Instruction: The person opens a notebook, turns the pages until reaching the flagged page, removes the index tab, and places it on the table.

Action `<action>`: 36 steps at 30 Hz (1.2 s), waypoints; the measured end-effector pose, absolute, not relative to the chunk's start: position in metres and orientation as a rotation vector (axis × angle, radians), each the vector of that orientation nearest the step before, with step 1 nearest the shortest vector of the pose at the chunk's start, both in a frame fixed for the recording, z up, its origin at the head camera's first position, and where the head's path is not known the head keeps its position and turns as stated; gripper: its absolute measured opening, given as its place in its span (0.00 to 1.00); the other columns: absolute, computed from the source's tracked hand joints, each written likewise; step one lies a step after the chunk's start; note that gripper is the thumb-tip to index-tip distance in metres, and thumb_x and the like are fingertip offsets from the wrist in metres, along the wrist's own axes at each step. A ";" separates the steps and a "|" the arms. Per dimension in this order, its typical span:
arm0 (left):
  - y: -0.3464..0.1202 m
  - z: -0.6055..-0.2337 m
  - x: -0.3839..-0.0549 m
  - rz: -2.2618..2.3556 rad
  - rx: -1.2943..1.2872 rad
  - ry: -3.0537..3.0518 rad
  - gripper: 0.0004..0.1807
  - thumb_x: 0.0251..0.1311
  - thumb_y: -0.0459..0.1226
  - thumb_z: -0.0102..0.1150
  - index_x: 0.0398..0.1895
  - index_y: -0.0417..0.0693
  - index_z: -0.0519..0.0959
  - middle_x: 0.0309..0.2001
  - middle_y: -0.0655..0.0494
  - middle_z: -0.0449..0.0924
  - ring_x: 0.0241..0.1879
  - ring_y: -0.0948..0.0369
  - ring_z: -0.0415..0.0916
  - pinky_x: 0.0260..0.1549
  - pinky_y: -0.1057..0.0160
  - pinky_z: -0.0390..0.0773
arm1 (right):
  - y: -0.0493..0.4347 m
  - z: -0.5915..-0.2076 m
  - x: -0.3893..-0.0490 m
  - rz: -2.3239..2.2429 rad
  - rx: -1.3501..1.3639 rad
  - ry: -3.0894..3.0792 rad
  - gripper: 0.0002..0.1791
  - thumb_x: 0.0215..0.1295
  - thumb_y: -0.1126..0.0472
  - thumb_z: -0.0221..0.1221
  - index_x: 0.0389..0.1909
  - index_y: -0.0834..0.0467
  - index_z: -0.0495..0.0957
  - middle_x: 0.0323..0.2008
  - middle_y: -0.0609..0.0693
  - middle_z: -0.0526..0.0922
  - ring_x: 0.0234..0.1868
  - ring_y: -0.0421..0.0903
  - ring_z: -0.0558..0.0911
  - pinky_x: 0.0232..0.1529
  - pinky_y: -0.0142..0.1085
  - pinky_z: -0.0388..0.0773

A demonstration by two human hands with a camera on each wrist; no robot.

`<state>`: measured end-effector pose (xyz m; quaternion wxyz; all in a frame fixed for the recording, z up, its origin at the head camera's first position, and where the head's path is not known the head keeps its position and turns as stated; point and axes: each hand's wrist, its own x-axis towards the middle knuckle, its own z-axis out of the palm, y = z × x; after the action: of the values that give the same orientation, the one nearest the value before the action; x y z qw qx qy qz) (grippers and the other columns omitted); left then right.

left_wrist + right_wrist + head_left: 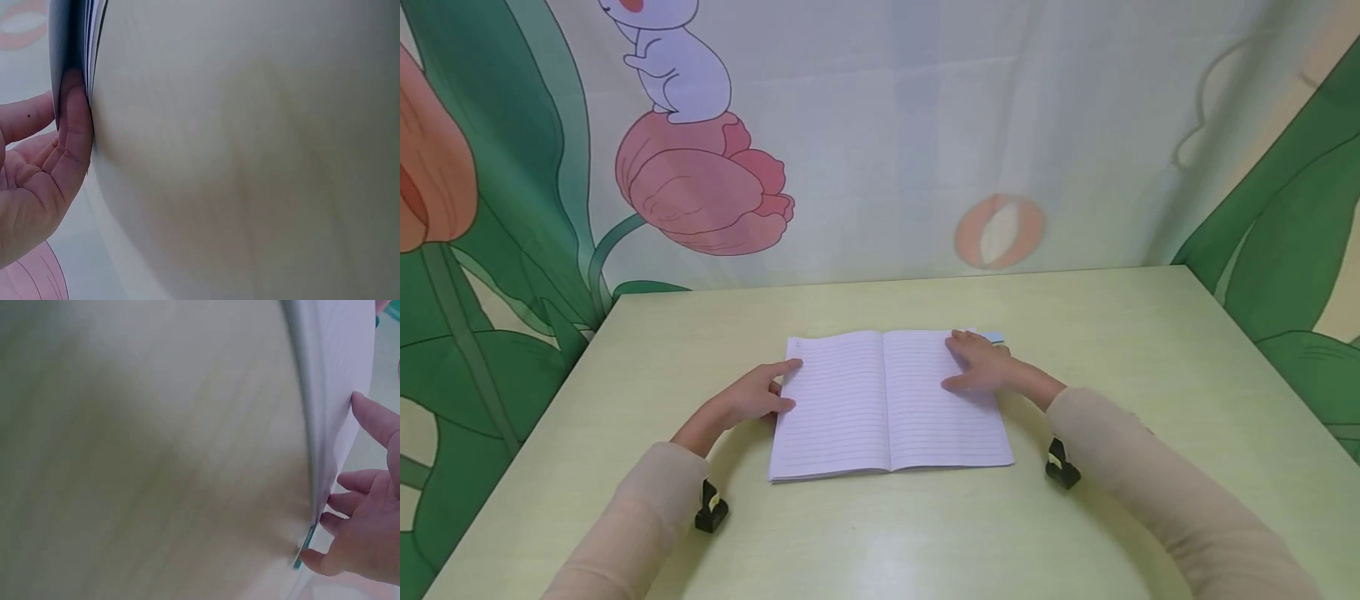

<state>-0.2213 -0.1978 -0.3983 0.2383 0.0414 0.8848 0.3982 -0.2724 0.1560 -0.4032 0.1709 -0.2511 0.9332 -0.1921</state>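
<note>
An open notebook (838,417) with lined pages lies on the table, its fold running down the middle. At its left edge, my left hand (751,395) pinches the sheets between thumb and fingers. The left wrist view shows fingertips tucked in among the notebook's leaves (55,37). My right hand (983,365) rests on the upper part of the right page with fingers spread. In the right wrist view, the right hand's fingers (369,422) touch the page near its edge. A light blue strip (994,337) sticks out past the top right corner; what it belongs to is unclear.
The pale wooden table (880,542) extends around the notebook on every side. Behind it hangs a curtain (865,167) printed with flowers and a white animal. Small black devices (711,507) sit at both wrists, beside beige sleeves (632,517).
</note>
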 end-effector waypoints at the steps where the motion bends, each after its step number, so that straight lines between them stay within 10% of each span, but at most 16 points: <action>1: -0.198 -0.398 -0.221 1.091 0.115 2.423 0.36 0.57 0.28 0.55 0.69 0.42 0.53 0.30 0.45 0.73 0.24 0.58 0.73 0.27 0.63 0.75 | 0.158 -0.403 -0.274 -0.532 -0.680 2.660 0.43 0.59 0.47 0.56 0.66 0.68 0.51 0.67 0.66 0.47 0.67 0.63 0.45 0.56 0.65 0.44; 36: -0.197 -0.398 -0.221 1.083 0.088 2.418 0.37 0.57 0.28 0.55 0.69 0.43 0.52 0.32 0.44 0.73 0.25 0.58 0.73 0.27 0.63 0.75 | 0.153 -0.391 -0.269 -1.018 -0.606 2.519 0.40 0.59 0.50 0.58 0.66 0.66 0.54 0.63 0.63 0.61 0.64 0.58 0.60 0.61 0.49 0.55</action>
<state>-0.2214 -0.1967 -0.3979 0.2430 0.0322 0.8848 0.3962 -0.2692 0.1535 -0.3912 0.1782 -0.2142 0.8904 -0.3599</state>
